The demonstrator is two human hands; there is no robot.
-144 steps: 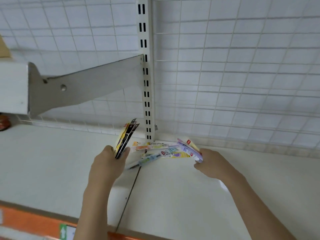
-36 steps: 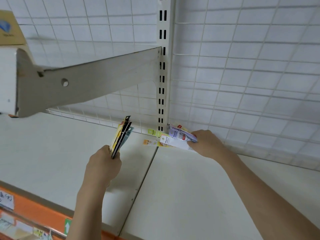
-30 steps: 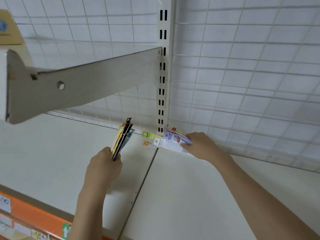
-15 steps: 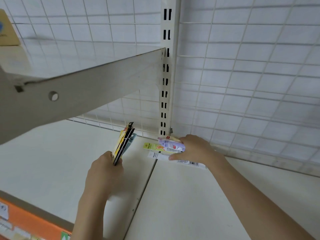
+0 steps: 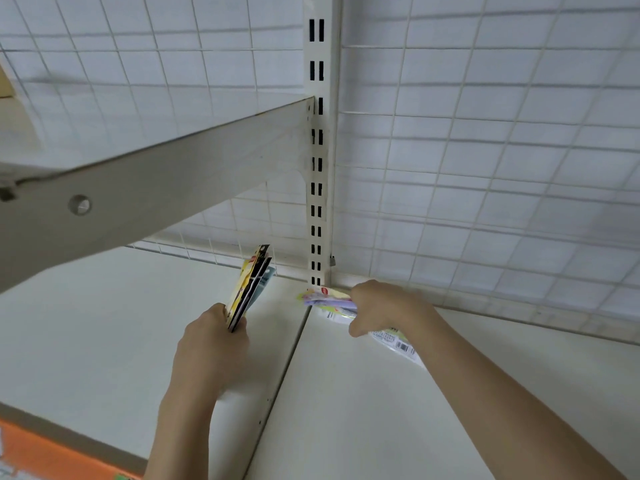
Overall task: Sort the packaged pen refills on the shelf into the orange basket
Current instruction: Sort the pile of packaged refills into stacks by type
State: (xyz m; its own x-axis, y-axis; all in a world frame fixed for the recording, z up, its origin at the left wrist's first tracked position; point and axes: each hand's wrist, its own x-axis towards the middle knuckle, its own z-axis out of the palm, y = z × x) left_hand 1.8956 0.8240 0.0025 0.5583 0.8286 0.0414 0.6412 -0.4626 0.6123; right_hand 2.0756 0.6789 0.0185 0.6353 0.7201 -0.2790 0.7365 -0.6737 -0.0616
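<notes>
Refill packs [image 5: 337, 308] lie at the shelf [image 5: 363, 410] back, by the slotted upright [image 5: 317, 168] | right hand [image 5: 384, 311] curls around them | left hand [image 5: 211, 348] grips an upright stack of packs [image 5: 249, 285] | hands apart | bracket [image 5: 156, 188] overhead, left.

- No legible txt anywhere.
- Barcode [image 5: 403, 346] on white refill pack [image 5: 391, 337] under right hand [image 5: 381, 311], far on shelf; digits too small to read.
- Red round logo [image 5: 324, 291] on purple pack [image 5: 325, 299]; blurred.
- Packs in left hand [image 5: 211, 348]: print unreadable.
</notes>
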